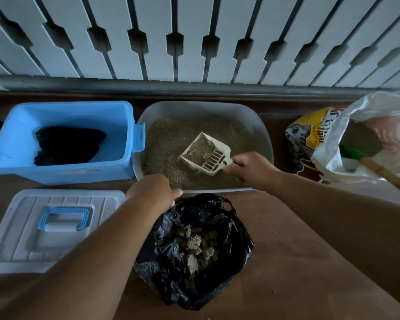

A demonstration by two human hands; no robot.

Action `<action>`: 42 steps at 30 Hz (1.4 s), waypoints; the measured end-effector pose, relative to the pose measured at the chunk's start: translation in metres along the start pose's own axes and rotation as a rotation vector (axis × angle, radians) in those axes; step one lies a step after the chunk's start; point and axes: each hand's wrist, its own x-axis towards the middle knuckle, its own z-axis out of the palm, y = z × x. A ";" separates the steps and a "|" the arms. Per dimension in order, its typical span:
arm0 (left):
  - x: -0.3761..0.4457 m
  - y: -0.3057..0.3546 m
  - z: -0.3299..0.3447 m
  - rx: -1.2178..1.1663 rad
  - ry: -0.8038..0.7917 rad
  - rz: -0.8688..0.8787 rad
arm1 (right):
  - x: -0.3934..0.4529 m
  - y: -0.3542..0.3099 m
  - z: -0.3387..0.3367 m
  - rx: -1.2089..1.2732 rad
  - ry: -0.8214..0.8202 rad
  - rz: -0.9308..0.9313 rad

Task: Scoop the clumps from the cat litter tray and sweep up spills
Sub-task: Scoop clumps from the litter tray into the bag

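From the head camera, the grey plastic cat litter tray [264, 132] sits against the base of the slatted wall, filled with sandy granules, and the cream slotted plastic scoop [206, 154] lies in it with its mouth toward the far left and its handle running back toward the near right. The right hand [249, 169] has its fingers curled round that handle, so the scoop's long axis runs diagonally from hand to tray middle; litter lies in the scoop's bowl, though whether a clump is among it is hard to tell. Just nearer than the tray's front rim stands the crumpled black plastic bag [229, 241], its mouth open upward and grey clumps [194, 242] already inside. The left hand [154, 190] pinches the bag's far left edge, holding the mouth apart. The bag therefore lies directly toward the body from the scoop, and the right hand is the nearer one to carry the load back over the rim. Scattered grains dot the brown floor [305, 262] to the bag's right, unswept.
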 end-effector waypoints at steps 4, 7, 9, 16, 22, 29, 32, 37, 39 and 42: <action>-0.004 0.000 -0.002 0.037 -0.010 -0.012 | -0.010 0.001 -0.003 0.074 0.021 -0.003; -0.009 0.004 -0.006 0.080 -0.042 -0.021 | -0.016 0.002 -0.004 0.063 0.035 -0.004; -0.012 0.006 -0.009 0.112 -0.093 -0.033 | -0.019 0.003 -0.005 0.044 0.029 -0.003; -0.018 0.006 -0.010 0.133 -0.162 -0.055 | -0.023 0.003 -0.008 0.000 0.022 -0.059; -0.022 -0.001 -0.007 0.142 -0.282 -0.111 | -0.030 -0.007 -0.002 -0.177 -0.054 -0.111; -0.019 -0.017 0.007 0.138 -0.341 -0.062 | -0.051 -0.021 0.013 -0.484 -0.104 -0.246; -0.028 -0.017 -0.001 0.085 -0.332 -0.056 | -0.053 -0.019 0.018 -0.576 -0.076 -0.304; -0.034 -0.024 -0.019 -0.058 -0.331 -0.147 | -0.058 -0.010 0.018 -0.773 0.009 -0.529; -0.033 -0.027 -0.021 -0.117 -0.353 -0.181 | -0.057 -0.003 0.019 -0.878 0.067 -0.690; -0.031 -0.030 -0.017 -0.188 -0.391 -0.216 | -0.057 0.001 0.020 -0.938 0.167 -0.919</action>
